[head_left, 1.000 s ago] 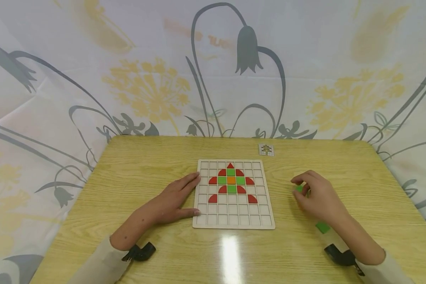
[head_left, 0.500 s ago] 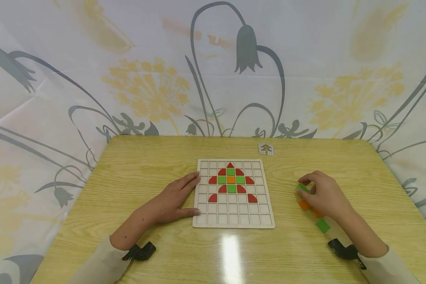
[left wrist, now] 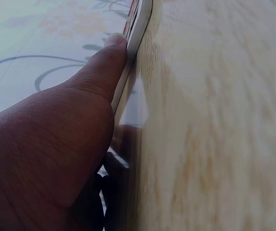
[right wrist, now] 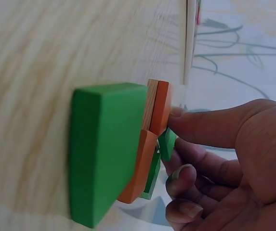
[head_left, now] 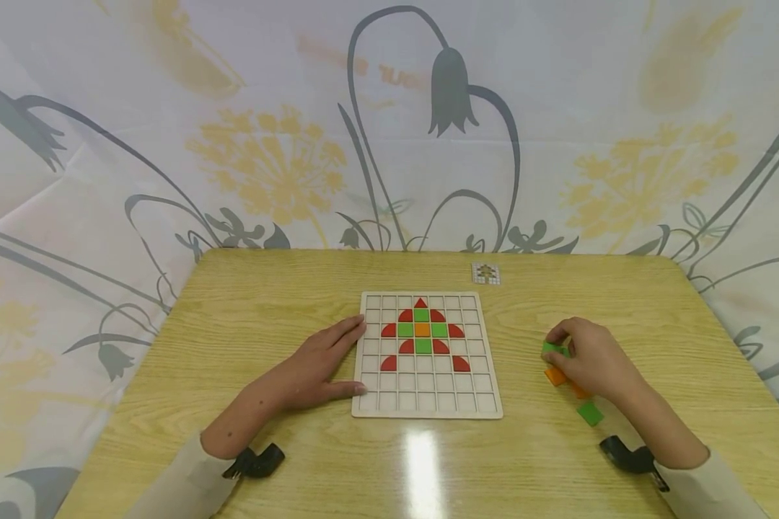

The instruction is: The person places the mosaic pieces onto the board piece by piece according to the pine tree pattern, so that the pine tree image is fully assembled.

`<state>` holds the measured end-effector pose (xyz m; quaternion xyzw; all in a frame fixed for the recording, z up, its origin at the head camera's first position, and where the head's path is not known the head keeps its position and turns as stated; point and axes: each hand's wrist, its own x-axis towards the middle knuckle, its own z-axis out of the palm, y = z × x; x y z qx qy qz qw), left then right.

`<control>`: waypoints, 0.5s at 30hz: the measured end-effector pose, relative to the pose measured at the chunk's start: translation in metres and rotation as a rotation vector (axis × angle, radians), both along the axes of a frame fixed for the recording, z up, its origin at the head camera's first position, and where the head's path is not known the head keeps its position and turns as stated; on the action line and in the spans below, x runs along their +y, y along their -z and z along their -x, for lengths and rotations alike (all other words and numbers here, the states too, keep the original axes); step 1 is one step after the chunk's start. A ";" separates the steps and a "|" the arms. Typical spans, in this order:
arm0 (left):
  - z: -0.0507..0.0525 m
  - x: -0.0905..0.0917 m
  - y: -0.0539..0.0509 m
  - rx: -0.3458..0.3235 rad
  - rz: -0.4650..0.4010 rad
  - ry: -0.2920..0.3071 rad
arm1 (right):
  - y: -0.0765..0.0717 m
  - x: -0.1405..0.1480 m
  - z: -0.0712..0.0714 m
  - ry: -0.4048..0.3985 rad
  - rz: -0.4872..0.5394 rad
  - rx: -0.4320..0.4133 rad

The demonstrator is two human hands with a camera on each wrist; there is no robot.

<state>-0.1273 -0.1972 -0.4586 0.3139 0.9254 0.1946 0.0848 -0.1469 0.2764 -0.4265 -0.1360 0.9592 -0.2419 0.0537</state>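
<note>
My left hand rests along the left edge of a pale gridded board, fingers extended, fingertips and thumb touching the rim. In the left wrist view the thumb lies against the board's side. Red, green and one orange tile sit in the board's cells. To the right of the board, my right hand pinches a green tile between thumb and fingertips. Beneath and beside it lie orange tiles and another green tile. The hand partly hides this small group.
Behind the board lies a small pattern card. The wooden table reaches back to a flower-printed cloth. Glare shows on the table in front of the board.
My right hand has shifted slightly to the right, and orange tiles have come into view below it. The left hand and the board have stayed in place.
</note>
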 end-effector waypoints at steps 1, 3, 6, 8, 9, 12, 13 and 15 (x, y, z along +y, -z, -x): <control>0.000 0.000 0.000 -0.001 0.000 0.000 | 0.000 0.000 0.000 0.006 0.002 -0.010; 0.000 0.001 0.000 -0.002 0.000 -0.001 | 0.000 -0.001 0.000 0.014 0.009 -0.023; -0.001 0.001 -0.001 -0.007 -0.003 -0.002 | 0.000 -0.003 0.000 0.015 0.021 -0.023; -0.002 0.001 -0.001 -0.007 -0.004 -0.005 | 0.000 -0.003 0.000 0.009 0.029 -0.009; -0.002 0.001 -0.002 -0.006 -0.005 -0.006 | -0.001 -0.004 0.000 0.002 0.035 -0.001; -0.002 0.001 -0.002 -0.004 -0.004 -0.008 | -0.004 -0.008 0.000 -0.013 0.046 0.020; -0.002 0.001 -0.002 -0.003 -0.003 -0.008 | -0.005 -0.011 -0.001 -0.017 0.050 0.024; -0.002 0.002 -0.003 -0.001 -0.004 -0.009 | -0.008 -0.017 -0.001 -0.027 0.062 0.028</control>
